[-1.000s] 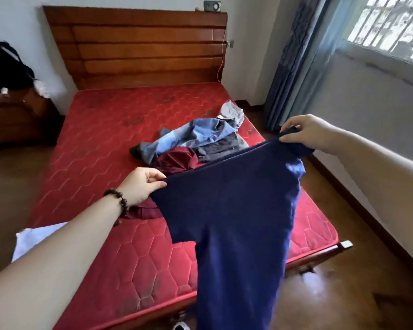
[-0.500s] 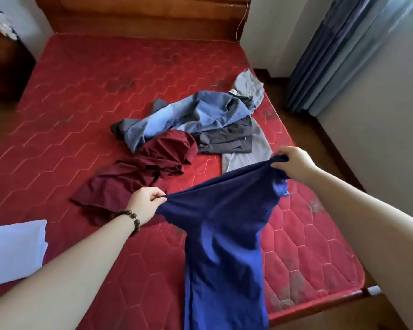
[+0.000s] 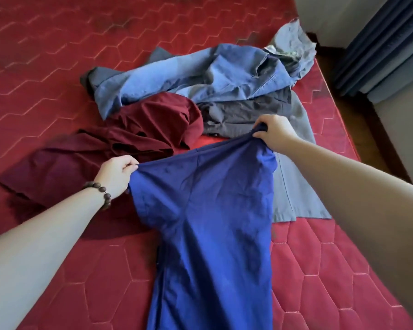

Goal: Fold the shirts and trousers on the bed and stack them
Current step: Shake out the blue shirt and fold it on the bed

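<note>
Step in hand, as judged: laying the blue shirt flat on the mattress ahead of the first fold.

The shirt is held by its top edge at two points. The left hand, with a bead bracelet at the wrist, pinches one top corner between curled fingers and thumb. The right hand is clenched round a bunched fistful of the other corner, nearer the right edge of the mattress. Between the hands the top edge sags slightly. The body of the shirt trails down toward the near edge of the mattress; whether the hem rests on it or hangs past it cannot be told, as it runs out of view.

Unfolded garments lie beyond: a maroon garment just behind the left hand, a light blue shirt further back, a dark grey garment under it, and pale grey trousers beneath the blue shirt's right side. No finished stack is in view.

Notes for doing the step well:
- The top edge should be drawn taut before lowering, so creases are not pressed in.
- The right hand's bunch should be spread to a corner pinch.
- The shirt is best set down on bare mattress toward the near edge, clear of the pale grey trousers and the maroon garment, or these may be caught in the fold.
</note>
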The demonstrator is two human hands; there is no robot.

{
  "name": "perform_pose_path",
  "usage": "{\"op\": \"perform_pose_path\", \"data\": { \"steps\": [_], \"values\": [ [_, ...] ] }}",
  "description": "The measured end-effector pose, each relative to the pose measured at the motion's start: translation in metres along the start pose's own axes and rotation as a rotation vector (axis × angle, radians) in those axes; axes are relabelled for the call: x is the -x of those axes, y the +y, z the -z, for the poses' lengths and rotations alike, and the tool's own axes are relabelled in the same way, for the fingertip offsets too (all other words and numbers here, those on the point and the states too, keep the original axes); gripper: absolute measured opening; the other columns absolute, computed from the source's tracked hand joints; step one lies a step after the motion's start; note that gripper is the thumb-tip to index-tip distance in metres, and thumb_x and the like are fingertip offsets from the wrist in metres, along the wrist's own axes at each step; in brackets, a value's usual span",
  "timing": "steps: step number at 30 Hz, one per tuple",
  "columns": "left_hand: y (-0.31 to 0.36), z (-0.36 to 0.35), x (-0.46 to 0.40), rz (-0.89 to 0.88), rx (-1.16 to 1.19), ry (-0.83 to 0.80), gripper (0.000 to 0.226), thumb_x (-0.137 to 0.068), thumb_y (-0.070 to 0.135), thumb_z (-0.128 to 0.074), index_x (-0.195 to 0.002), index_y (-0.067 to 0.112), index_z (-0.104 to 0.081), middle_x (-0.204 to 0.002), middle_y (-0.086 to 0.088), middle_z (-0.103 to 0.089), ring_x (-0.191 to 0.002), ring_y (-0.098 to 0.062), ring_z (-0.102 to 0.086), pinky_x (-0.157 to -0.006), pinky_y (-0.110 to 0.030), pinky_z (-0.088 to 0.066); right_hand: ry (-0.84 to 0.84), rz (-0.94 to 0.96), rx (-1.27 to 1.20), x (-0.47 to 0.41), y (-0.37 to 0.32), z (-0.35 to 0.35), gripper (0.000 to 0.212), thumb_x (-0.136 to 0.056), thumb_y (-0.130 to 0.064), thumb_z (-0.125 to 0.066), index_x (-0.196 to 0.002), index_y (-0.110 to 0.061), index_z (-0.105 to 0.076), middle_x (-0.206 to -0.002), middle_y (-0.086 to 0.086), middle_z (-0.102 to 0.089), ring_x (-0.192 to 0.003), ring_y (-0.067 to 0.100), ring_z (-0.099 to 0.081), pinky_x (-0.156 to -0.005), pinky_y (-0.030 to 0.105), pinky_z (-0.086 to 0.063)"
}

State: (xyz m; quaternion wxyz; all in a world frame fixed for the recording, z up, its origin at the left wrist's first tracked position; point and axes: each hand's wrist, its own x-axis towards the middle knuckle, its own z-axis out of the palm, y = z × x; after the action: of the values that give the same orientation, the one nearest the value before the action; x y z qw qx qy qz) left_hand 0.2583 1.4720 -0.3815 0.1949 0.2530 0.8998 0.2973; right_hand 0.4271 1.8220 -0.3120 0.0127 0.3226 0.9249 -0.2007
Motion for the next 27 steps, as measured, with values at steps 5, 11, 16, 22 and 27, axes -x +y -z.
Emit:
{"op": "perform_pose_path", "data": {
  "steps": [5, 11, 16, 22, 27],
  "values": [
    [-0.031, -0.036, -0.036, 0.041, -0.092, -0.029, 0.014, -0.093, 0.008, -0.056, -0.085, 0.007, -0.067, -0.076, -0.014, -0.067, -0.069, -0.03, -0.061, -0.06, -0.026, -0.038, -0.043, 0.011, 0.121, -0.039, 0.014, -0.065, 0.022, -0.085, -0.016, -0.068, -0.105, -0.007, -0.064, -0.112, 0.016, -0.057, -0.105, 0.035, -0.054, -0.086, 0.037, -0.043],
    [-0.046, -0.065, -0.049, 0.056, -0.139, -0.03, 0.01, -0.092, 0.009, -0.058, -0.091, 0.006, -0.068, -0.086, -0.017, -0.069, -0.084, -0.035, -0.062, -0.075, -0.034, -0.043, -0.083, -0.018, 0.15, -0.051, 0.042, -0.118, 0.026, -0.088, -0.018, -0.065, -0.113, -0.013, -0.062, -0.114, 0.012, -0.056, -0.107, 0.034, -0.054, -0.088, 0.038, -0.044],
    [-0.005, -0.062, -0.034, -0.014, -0.503, 0.226, 0.016, -0.086, 0.019, -0.063, -0.094, 0.005, -0.065, -0.099, -0.018, -0.061, -0.094, -0.04, -0.055, -0.076, -0.046, -0.043, 0.292, 0.103, 0.23, -0.021, 0.03, -0.121, 0.048, -0.087, -0.034, -0.064, -0.128, -0.011, -0.055, -0.13, 0.014, -0.049, -0.127, 0.034, -0.04, -0.112, 0.048, -0.024],
    [0.07, -0.159, 0.009, -0.426, -0.436, -0.075, 0.041, -0.094, 0.031, -0.045, -0.129, 0.014, -0.058, -0.137, -0.018, -0.05, -0.129, -0.038, -0.044, -0.107, -0.054, -0.033, 0.192, 0.247, 0.322, 0.052, 0.023, -0.166, 0.051, -0.088, -0.036, -0.06, -0.131, -0.01, -0.058, -0.146, 0.014, -0.044, -0.141, 0.034, -0.032, -0.114, 0.061, -0.016],
    [0.036, -0.196, -0.008, -0.206, -0.62, -0.094, 0.064, -0.09, 0.068, -0.019, -0.149, 0.049, -0.003, -0.161, 0.014, 0.005, -0.145, -0.041, 0.012, -0.105, -0.073, 0.007, -0.011, 0.078, 0.384, 0.038, 0.043, -0.19, 0.061, -0.094, -0.06, -0.03, -0.15, -0.038, -0.023, -0.162, -0.005, 0.001, -0.148, 0.03, 0.006, -0.114, 0.063, 0.004]
  ]
}}
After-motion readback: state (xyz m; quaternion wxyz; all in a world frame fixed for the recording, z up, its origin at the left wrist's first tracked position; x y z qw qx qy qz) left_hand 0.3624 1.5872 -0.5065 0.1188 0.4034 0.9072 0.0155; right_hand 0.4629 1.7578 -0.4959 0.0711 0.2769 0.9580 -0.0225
